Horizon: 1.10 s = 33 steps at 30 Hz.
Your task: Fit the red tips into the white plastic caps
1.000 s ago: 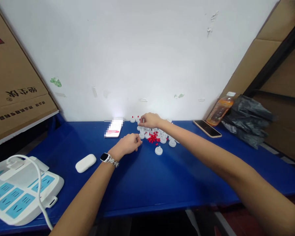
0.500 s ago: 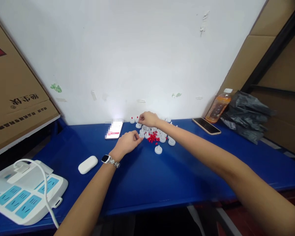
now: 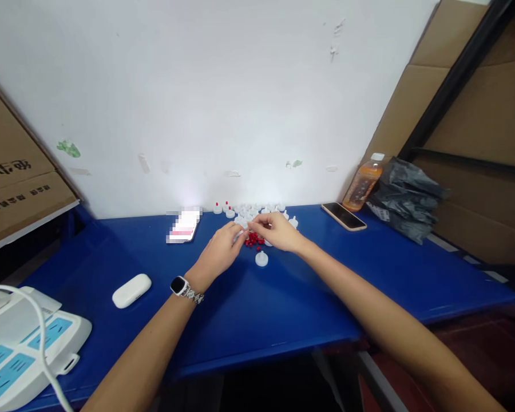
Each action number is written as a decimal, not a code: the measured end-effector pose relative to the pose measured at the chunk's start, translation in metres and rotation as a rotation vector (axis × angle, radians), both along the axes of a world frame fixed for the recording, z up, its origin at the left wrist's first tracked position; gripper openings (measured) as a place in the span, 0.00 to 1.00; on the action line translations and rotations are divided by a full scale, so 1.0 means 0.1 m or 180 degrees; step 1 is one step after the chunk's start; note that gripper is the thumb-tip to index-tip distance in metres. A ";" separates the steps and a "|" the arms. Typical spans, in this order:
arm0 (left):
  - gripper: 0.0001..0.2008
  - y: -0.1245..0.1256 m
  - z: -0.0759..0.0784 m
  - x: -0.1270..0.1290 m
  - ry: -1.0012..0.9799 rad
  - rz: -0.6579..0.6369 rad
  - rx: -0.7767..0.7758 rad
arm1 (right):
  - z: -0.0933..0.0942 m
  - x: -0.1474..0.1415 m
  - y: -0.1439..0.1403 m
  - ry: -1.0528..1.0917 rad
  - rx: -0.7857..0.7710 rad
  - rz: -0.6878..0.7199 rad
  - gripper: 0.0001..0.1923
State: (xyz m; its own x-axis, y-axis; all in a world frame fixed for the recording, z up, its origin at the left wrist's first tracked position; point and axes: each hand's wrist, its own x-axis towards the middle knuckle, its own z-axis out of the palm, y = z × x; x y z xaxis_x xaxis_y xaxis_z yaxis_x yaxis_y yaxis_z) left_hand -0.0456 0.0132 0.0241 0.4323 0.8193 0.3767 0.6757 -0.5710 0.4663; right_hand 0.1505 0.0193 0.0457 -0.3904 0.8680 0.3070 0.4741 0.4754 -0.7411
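Observation:
My left hand (image 3: 223, 247) has its fingers closed round a white nozzle cap (image 3: 239, 235), which they partly cover. Fingertip to fingertip with it, my right hand (image 3: 280, 230) is pinched; whatever lies between its fingers is too small to make out. Under the hands is a small heap of red tips (image 3: 254, 240). Several white nozzle caps (image 3: 245, 213) crowd behind them, partly hidden. One white cap (image 3: 261, 259) stands alone in front. At the back left are three caps with red tips (image 3: 230, 213).
Left of the hands lie a phone with a lit screen (image 3: 184, 225), a white oval case (image 3: 131, 290) and a power strip (image 3: 34, 349) with a cable. On the right are another phone (image 3: 343, 216), an orange drink bottle (image 3: 364, 183) and a dark plastic bag (image 3: 407, 197). A wall (image 3: 223, 103) rises behind the table.
My right hand has come from the red-tipped caps at the back towards the front, meeting my left hand. A third red tip now shows at the back left. The view has shifted right.

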 end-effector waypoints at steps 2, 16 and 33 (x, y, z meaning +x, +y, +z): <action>0.16 0.00 0.00 -0.01 0.0046 -0.0047 -0.0059 | -0.03 0.12 0.01 -0.0458 0.0199 -0.0018 0.13; 0.10 -0.02 -0.08 -0.03 0.0007 -0.0231 -0.0474 | 0.05 0.09 -0.06 -0.2254 0.0585 0.0006 0.07; 0.08 -0.10 -0.04 0.02 0.0015 -0.0224 -0.0543 | -0.09 0.02 -0.06 0.0921 0.0203 -0.0303 0.04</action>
State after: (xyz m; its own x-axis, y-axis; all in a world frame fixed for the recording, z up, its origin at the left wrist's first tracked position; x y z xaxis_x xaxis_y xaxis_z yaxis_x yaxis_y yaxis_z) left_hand -0.0437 0.0032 0.0201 0.4922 0.8388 0.2325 0.6394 -0.5297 0.5573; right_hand 0.1520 0.0130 0.0363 -0.1966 0.8719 0.4485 0.2924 0.4888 -0.8219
